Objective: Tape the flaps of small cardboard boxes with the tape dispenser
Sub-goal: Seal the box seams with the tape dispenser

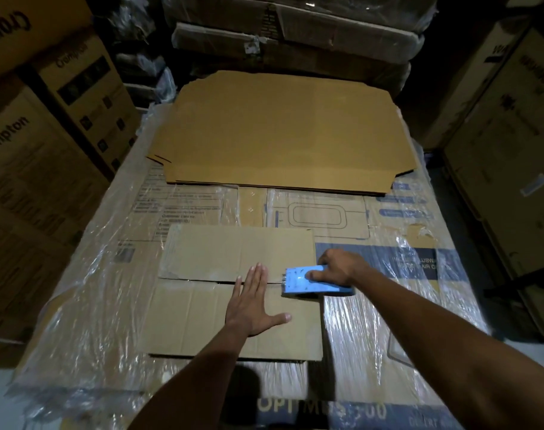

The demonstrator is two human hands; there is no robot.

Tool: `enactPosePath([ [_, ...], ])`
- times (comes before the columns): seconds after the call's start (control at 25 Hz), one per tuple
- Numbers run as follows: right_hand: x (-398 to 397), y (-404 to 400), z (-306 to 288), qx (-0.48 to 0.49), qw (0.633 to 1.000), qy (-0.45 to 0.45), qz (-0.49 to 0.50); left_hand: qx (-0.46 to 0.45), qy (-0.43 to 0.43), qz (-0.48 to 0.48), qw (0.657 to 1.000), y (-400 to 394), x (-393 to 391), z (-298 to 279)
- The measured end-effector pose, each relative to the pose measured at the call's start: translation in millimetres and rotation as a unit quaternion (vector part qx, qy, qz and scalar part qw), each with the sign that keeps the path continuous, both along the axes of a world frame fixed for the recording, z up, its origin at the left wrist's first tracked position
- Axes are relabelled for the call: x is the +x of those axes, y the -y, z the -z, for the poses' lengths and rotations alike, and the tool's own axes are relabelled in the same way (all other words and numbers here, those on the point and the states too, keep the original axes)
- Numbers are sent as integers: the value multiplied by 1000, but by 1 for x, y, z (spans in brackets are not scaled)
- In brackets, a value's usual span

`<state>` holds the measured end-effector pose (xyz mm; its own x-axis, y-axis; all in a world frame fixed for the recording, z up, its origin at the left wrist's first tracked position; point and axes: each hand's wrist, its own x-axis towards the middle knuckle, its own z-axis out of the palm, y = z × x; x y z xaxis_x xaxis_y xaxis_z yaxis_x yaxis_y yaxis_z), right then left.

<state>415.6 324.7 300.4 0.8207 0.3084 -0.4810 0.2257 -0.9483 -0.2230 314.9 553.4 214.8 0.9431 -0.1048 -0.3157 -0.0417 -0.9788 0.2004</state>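
Observation:
A small brown cardboard box [202, 318] lies in front of me with its two top flaps folded shut, their seam running left to right across the middle. My left hand [252, 305] presses flat on the near flap, fingers straight and reaching the seam. My right hand [336, 266] grips a blue tape dispenser [308, 280] that sits on the seam at the box's right end, just right of my left fingertips.
The box rests on a plastic-wrapped pallet of cartons [373, 321]. A stack of flat, unfolded cardboard sheets [280, 131] lies at the far side. Tall printed cartons [47, 144] stand at the left, more cartons [506, 135] at the right, wrapped bundles behind.

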Motion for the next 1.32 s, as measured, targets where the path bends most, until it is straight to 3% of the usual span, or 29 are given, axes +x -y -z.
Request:
enactPosePath([
  [0.28,-4,77,10,45,993,-43,97,16,-6,-14,1000,6,-2,-5],
  [0.4,-4,68,25,18,995,-16,96,17,-9,-25,1000,26,3,-15],
  [0.56,-3,66,21,3,996,-5,91,-27,-8,59,998,91,7,-20],
  [0.88,4,122,-1,76,993,-42,78,45,-3,33,998,109,4,-6],
  [1.32,-14,79,28,-78,994,56,50,63,-11,44,997,113,7,-3],
])
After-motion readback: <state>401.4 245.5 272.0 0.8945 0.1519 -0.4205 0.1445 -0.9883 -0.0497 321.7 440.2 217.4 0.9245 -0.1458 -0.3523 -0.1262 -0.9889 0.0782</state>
